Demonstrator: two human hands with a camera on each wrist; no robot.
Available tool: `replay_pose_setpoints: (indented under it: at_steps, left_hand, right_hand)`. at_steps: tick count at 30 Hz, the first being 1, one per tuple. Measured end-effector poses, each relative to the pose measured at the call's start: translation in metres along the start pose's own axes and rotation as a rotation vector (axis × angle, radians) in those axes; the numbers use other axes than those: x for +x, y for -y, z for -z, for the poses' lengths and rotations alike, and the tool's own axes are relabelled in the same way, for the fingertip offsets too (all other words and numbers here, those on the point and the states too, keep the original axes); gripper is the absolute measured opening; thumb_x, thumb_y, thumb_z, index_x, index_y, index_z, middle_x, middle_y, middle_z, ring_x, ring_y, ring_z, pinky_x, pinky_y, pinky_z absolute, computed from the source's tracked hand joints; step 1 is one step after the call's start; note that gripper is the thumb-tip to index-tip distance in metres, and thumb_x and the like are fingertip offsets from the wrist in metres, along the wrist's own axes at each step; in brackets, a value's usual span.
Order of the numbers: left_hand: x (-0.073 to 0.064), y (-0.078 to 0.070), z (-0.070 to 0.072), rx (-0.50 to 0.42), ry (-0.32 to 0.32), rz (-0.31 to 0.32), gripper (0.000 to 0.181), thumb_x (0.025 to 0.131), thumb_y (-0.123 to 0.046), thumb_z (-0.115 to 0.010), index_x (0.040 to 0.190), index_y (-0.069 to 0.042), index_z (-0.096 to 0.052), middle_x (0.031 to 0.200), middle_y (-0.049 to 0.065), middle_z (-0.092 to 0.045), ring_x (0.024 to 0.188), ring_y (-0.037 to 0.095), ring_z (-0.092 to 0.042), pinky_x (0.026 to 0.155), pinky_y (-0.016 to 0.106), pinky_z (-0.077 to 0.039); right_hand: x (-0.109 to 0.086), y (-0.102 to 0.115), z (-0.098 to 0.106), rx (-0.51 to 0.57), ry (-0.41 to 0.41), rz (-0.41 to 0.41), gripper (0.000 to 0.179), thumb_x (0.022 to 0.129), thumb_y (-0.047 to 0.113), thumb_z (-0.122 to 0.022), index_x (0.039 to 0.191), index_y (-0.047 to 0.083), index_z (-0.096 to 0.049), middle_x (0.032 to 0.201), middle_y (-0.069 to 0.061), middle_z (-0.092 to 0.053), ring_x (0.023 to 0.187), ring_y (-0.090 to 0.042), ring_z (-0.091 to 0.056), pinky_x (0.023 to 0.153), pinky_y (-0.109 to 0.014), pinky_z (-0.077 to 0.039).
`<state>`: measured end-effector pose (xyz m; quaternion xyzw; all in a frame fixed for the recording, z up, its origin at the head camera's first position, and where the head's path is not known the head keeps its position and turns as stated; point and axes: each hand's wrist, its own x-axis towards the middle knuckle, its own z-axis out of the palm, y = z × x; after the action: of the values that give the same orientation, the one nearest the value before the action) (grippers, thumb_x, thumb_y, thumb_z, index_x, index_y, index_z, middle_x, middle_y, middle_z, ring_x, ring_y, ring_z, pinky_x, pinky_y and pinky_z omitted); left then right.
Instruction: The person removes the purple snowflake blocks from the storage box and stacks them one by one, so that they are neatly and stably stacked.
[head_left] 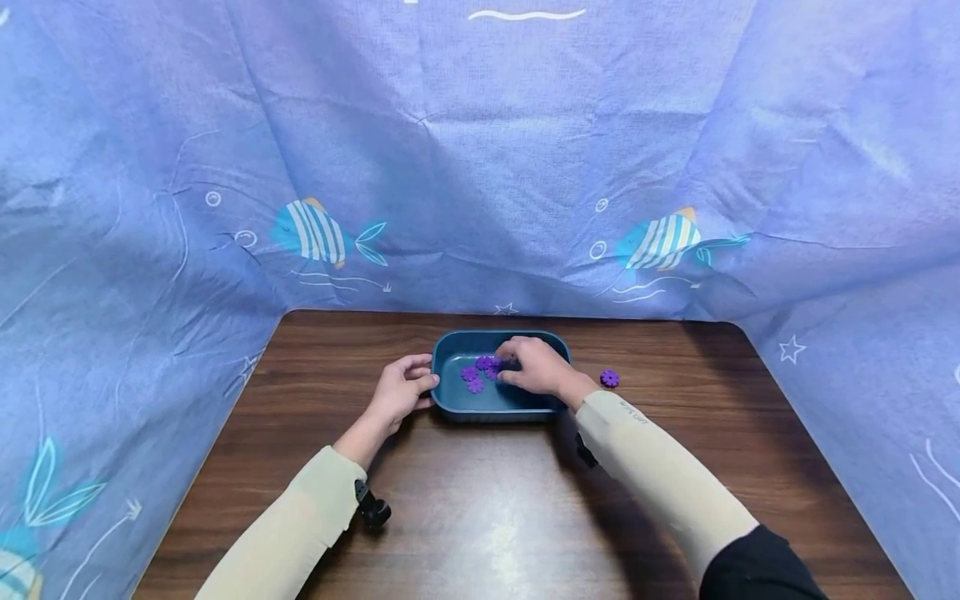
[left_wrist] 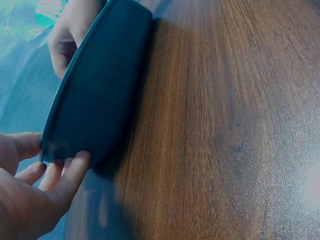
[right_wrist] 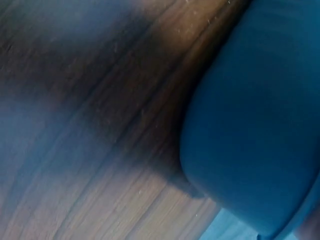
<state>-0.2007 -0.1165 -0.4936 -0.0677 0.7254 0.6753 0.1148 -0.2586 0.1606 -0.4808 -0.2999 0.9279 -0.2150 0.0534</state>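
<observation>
A dark teal rectangular basin (head_left: 450,408) with rounded corners stands on the table. Inside it, toward the left, lie several small purple notched discs (head_left: 476,385), flower-like in outline. My left hand (head_left: 399,392) grips the basin's left end, with the thumb at the rim and the fingers against the outer wall; the left wrist view shows this hand (left_wrist: 45,185) close up. Over the basin's inside reaches my right hand (head_left: 536,367), its thumb and forefinger apart beside the discs. The right wrist view shows mostly the basin's outer wall (right_wrist: 255,115).
One more purple notched disc (head_left: 610,379) lies on the table to the right of the basin, near my right wrist. The brown wood-grain table (head_left: 465,500) ends at a blue fish-print cloth (head_left: 480,200) hanging behind and at both sides.
</observation>
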Motion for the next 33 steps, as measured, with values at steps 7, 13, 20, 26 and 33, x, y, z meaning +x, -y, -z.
replay_pose_setpoints:
  at_steps: [7,13,20,26,33]
  left_hand:
    - [-0.002,-0.002,-0.001,-0.022,0.007,-0.002,0.049,0.096,-0.001,-0.068,0.143,-0.002,-0.056,0.114,0.016,-0.063,0.095,0.02,-0.066,0.08,0.044,-0.065]
    - [-0.004,-0.005,-0.002,-0.021,0.007,0.001,0.048,0.096,0.001,-0.067,0.143,0.0,-0.055,0.113,0.016,-0.063,0.096,0.022,-0.066,0.078,0.044,-0.065]
    - [-0.003,-0.007,-0.003,-0.02,0.013,0.014,0.048,0.097,0.0,-0.067,0.143,-0.002,-0.055,0.116,0.018,-0.063,0.1,0.027,-0.067,0.081,0.045,-0.064]
    - [-0.001,-0.007,-0.001,-0.022,0.015,0.011,0.048,0.097,-0.001,-0.067,0.144,-0.001,-0.055,0.118,0.019,-0.063,0.095,0.022,-0.068,0.086,0.05,-0.062]
    - [-0.001,-0.005,0.0,-0.015,0.01,0.015,0.048,0.097,-0.001,-0.067,0.143,-0.001,-0.055,0.118,0.019,-0.062,0.092,0.02,-0.068,0.084,0.047,-0.063]
  right_hand:
    - [0.005,0.002,-0.012,-0.1,0.019,-0.008,0.034,0.092,0.025,-0.078,0.121,0.009,-0.072,0.116,-0.005,-0.071,0.107,-0.019,-0.066,0.097,-0.039,-0.056]
    - [0.007,0.007,-0.014,-0.192,0.04,-0.05,0.034,0.093,0.031,-0.077,0.122,0.014,-0.071,0.121,-0.003,-0.071,0.112,-0.021,-0.066,0.1,-0.042,-0.055]
    - [0.01,0.011,-0.013,-0.246,0.051,-0.068,0.035,0.091,0.033,-0.08,0.12,0.015,-0.072,0.119,-0.002,-0.073,0.109,-0.021,-0.068,0.098,-0.042,-0.056]
    - [0.014,0.012,-0.014,-0.277,0.064,-0.068,0.033,0.091,0.033,-0.08,0.119,0.016,-0.074,0.117,-0.001,-0.073,0.107,-0.02,-0.068,0.098,-0.042,-0.056]
    - [0.015,0.014,-0.016,-0.293,0.094,-0.063,0.031,0.092,0.032,-0.079,0.12,0.019,-0.076,0.119,0.0,-0.072,0.108,-0.021,-0.068,0.097,-0.043,-0.056]
